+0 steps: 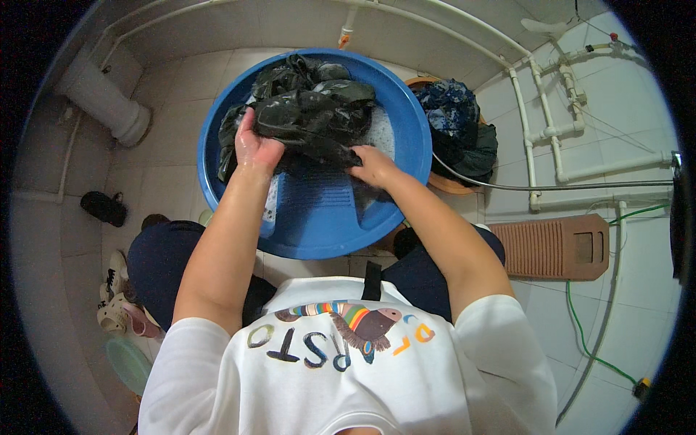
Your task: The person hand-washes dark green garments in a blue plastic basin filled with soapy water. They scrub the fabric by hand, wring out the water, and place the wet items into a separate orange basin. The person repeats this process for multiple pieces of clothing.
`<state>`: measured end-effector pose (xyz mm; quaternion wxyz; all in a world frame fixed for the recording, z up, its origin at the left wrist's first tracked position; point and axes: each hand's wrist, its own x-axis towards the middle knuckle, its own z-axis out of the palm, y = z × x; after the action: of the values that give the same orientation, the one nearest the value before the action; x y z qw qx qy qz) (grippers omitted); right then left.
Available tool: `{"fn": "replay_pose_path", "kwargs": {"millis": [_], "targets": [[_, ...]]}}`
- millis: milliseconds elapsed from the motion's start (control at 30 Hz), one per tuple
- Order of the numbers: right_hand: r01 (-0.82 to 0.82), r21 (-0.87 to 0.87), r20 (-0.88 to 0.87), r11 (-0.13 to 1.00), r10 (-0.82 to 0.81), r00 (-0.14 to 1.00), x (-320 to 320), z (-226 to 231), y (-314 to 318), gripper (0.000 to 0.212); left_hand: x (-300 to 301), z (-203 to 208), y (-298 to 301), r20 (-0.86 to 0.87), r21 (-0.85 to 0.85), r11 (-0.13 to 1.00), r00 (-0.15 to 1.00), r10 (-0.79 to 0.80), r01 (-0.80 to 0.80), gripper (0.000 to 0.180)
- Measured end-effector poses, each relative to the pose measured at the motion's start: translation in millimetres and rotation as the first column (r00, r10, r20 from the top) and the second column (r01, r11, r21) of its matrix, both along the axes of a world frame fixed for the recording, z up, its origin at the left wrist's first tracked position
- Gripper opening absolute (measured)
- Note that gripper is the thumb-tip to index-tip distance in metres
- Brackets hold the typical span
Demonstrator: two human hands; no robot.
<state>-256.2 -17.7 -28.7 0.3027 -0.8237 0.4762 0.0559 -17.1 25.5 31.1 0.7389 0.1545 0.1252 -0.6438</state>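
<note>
Dark wet cloth (315,119) lies bunched in the upper middle of the frame, heaped toward the far side of a round blue basin (319,246), its near-black folds slick, wrinkled and bulging, with a soaked sheen along the ridges. My left hand (259,148) is at the left edge of the heap, palm turned up and wet, fingers extended and loosely spread against the cloth rather than clenched. My right hand (373,167) is at the heap's lower right corner, fingers curled over, pinching a twisted end of the fabric. Just below the cloth, a ribbed washing slope (317,199) shows its shallow parallel ridges in the basin's smooth, plastic-looking blue, and white suds (381,129) froth to the right of the bundle. At the upper right, just beside the basin, an orange-brown tub (444,183) holds more crumpled laundry (453,116), part patterned navy, part plain dark. Further right lies a brown washboard (547,248), a flat slab with close grooves and a rectangular cutout near one end. Smooth white pipes (528,123) run along the pale tiles there, crossed by a thin grey hose (565,187). A rounded black shoe (104,209) rests at the left.
</note>
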Motion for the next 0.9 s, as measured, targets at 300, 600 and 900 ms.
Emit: {"fn": "replay_pose_path", "kwargs": {"millis": [300,600,900], "targets": [[0.064,-0.338,-0.459,0.939,-0.224,0.860,22,-38,-12,0.035,-28,-37,9,0.662,0.166,0.986,0.739,-0.126,0.019,0.055],[0.184,-0.057,-0.471,0.981,-0.189,0.862,7,-90,-48,0.043,-51,-37,17,0.685,0.617,0.644,0.096,-0.723,0.451,0.062],[0.266,-0.612,0.509,0.745,0.113,0.854,71,48,32,0.027,-52,-43,4,0.171,0.154,0.855,0.839,-0.516,0.495,0.050]]}}
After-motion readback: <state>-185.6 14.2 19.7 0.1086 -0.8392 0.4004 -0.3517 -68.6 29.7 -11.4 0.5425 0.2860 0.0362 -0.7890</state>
